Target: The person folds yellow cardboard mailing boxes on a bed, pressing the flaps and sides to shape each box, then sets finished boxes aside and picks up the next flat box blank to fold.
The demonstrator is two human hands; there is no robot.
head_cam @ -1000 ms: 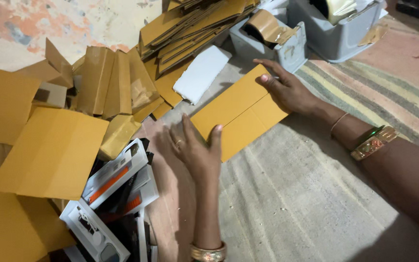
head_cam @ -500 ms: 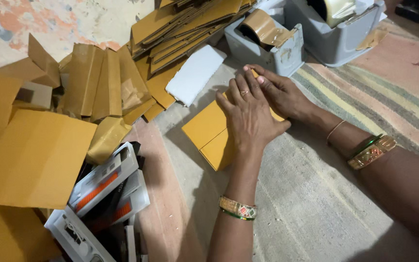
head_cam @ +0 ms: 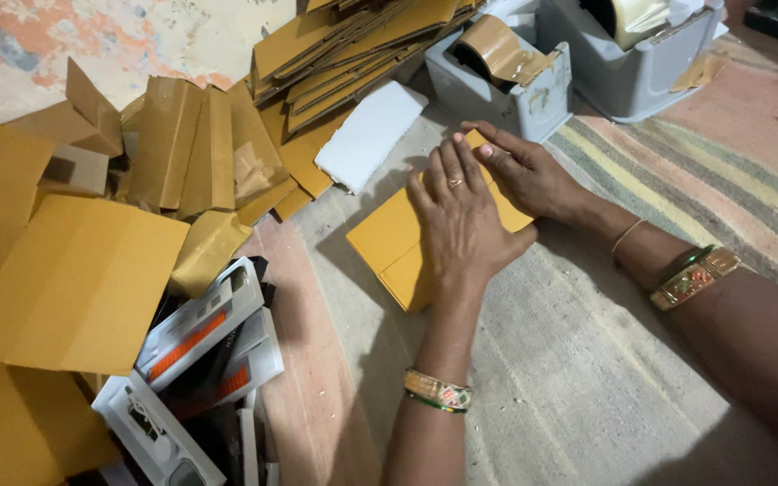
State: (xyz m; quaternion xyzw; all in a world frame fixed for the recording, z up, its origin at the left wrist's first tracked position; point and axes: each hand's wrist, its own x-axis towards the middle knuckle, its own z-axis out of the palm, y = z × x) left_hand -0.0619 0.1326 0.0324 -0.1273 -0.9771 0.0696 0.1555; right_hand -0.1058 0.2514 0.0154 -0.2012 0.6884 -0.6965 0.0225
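While both hands are busy in the middle, the far left is mostly clutter: a heap of flat yellow cartons (head_cam: 74, 279) with loose folded flaps behind it, and near that a pile of white product boxes (head_cam: 200, 351) with orange stripes. Further right, by the far stack of flats, lies a white foam pad (head_cam: 369, 135).

Then the actual thing: a small yellow box (head_cam: 393, 243) lying flat on the striped mat (head_cam: 587, 378), about centre. Left hand (head_cam: 461, 225) is spread palm-down right on top of it, fingers flat and together, pressing rather than gripping. Right hand (head_cam: 524, 171) sits at the far edge, fingers laid along it, also flat, not closed around anything.

Looks like thin card, so I'd guess light, fairly stiff on the faces, but easy to crease or crush at the corners. Best held by the long edges, not pinched at a flap.

Far right of the hands are two grey tape dispensers (head_cam: 506, 76), the nearer one holding brown tape.
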